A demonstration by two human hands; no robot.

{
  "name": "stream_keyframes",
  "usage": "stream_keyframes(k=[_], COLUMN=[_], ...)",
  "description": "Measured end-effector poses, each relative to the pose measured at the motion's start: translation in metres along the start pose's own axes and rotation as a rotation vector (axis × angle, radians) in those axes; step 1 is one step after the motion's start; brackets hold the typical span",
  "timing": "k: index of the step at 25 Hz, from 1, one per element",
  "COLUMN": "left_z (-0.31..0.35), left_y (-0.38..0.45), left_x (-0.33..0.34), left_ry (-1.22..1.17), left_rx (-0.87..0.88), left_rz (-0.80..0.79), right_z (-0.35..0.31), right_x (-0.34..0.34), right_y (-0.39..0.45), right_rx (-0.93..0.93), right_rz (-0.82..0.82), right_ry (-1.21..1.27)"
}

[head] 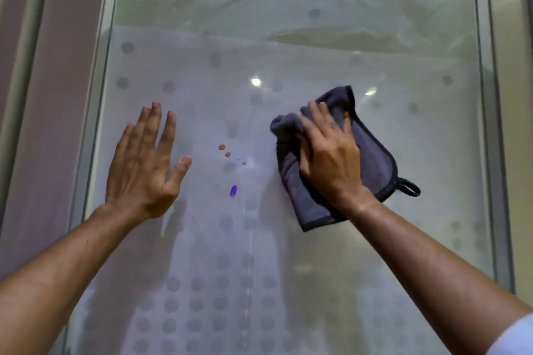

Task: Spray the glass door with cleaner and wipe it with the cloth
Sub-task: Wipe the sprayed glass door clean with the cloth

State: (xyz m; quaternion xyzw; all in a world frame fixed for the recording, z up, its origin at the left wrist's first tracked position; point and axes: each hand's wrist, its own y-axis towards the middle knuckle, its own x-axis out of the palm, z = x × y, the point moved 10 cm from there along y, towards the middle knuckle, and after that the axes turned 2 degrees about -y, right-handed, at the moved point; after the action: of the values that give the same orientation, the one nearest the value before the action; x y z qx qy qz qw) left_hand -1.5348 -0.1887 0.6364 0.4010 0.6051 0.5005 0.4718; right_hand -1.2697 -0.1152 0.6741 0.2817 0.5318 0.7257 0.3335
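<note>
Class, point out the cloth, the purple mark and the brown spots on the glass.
cloth (372,158): head view, flat right part.
purple mark (233,191): head view, its middle.
brown spots (221,147): head view, the largest, top spot.

Your two forearms are bare from the bottom corners of the view up to the wrists, with no watch, band or glove on either. Your left hand and right hand carry no rings that can be seen. A white fabric sleeve edge shows at your right arm in the lower right corner.
</note>
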Motion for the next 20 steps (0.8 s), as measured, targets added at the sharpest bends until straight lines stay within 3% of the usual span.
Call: stream_keyframes(k=[3,5,11,15,17,20], left_z=[-0.001,0.001,-0.002,-0.003,-0.002,-0.002], left_y=[-0.001,0.000,-0.001,-0.002,-0.004,-0.007], left_x=[0.001,0.002,0.005,0.004,0.004,0.005], left_ry=[0.001,0.000,-0.029,-0.053,-0.046,-0.032], left_rx=[-0.014,-0.010,0.005,0.000,-0.002,-0.010], left_rz=[0.003,0.006,-0.013,-0.038,-0.043,-0.039], right_z=[0.006,-0.014,-0.106,-0.103,-0.075,-0.046], right_x=[0.008,0.018,0.032,0.021,0.013,0.011], right_y=[0.032,0.055,0.032,-0.035,-0.036,-0.006], right_rx=[0.190,0.182,-0.195,-0.354,-0.287,-0.045], right_rz=[-0.001,-0.026,-0.091,-0.122,-0.055,0.002], right_ry=[0.060,0.085,0.108,0.055,-0.006,-0.032])
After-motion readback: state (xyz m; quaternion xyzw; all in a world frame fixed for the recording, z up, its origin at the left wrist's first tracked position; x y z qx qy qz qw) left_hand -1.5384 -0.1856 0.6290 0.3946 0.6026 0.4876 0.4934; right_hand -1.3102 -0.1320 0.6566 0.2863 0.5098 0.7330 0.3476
